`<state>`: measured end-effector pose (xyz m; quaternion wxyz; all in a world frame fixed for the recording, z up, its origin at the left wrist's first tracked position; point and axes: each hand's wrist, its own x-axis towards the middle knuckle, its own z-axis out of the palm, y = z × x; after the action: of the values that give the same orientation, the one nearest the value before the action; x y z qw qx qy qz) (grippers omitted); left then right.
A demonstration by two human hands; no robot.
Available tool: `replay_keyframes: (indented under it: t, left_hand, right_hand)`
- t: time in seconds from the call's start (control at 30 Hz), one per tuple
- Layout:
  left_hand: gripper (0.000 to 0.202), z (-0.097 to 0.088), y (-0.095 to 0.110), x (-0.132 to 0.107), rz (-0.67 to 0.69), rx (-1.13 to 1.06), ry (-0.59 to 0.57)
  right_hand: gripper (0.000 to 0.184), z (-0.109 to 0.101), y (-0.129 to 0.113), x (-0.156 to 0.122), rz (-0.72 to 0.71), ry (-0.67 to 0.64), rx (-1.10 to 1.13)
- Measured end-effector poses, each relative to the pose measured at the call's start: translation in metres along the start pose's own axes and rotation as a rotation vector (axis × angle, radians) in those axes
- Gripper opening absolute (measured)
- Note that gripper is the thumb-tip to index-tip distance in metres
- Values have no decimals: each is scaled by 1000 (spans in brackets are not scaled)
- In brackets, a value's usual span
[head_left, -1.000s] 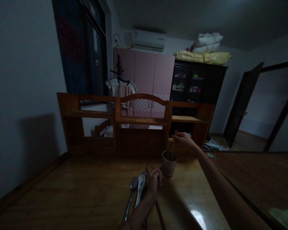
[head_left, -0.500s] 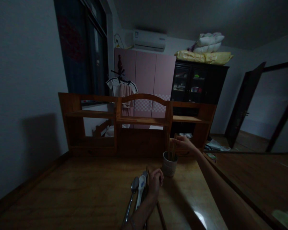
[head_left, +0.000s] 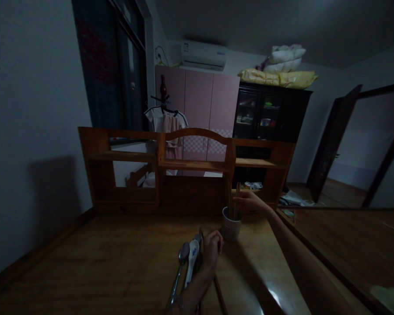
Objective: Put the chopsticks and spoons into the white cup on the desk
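My right hand [head_left: 249, 201] is closed on the upper part of wooden chopsticks [head_left: 237, 199] that stand in a pale cup [head_left: 231, 228]. Left of the cup, my left hand [head_left: 212, 244] rests on the table with its fingers curled in; whatever may be inside them is hidden. Beside my left wrist lie a metal spoon [head_left: 183, 253] and a white spoon with a blue mark [head_left: 192, 258]. Another spoon head shows partly behind these. A long brown chopstick [head_left: 219, 293] sticks out from under my left forearm, and a thin dark tip shows just beyond that hand.
The glossy wooden table [head_left: 101, 258] carries a wooden shelf unit [head_left: 193, 165] along its far edge. A white wall [head_left: 36, 109] borders the left side. Beyond the shelf stand a pink wardrobe [head_left: 198, 100] and a black cabinet [head_left: 292, 113].
My right hand has come down slightly, bringing the chopsticks lower in the cup. The left hand stays in place, and the view has shifted very little.
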<state>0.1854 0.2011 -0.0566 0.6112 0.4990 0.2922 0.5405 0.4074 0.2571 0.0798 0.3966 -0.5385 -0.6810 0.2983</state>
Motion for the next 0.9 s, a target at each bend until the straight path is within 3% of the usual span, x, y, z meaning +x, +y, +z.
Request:
replay_keyframes:
  t: [0.4, 0.9]
  left_hand:
    - [14, 2, 7, -2, -10, 9, 11]
    - [12, 3, 8, -1, -33, 22, 19]
  right_hand:
    - [48, 7, 22, 8, 10, 11, 37]
    - [47, -3, 5, 2, -8, -25, 33]
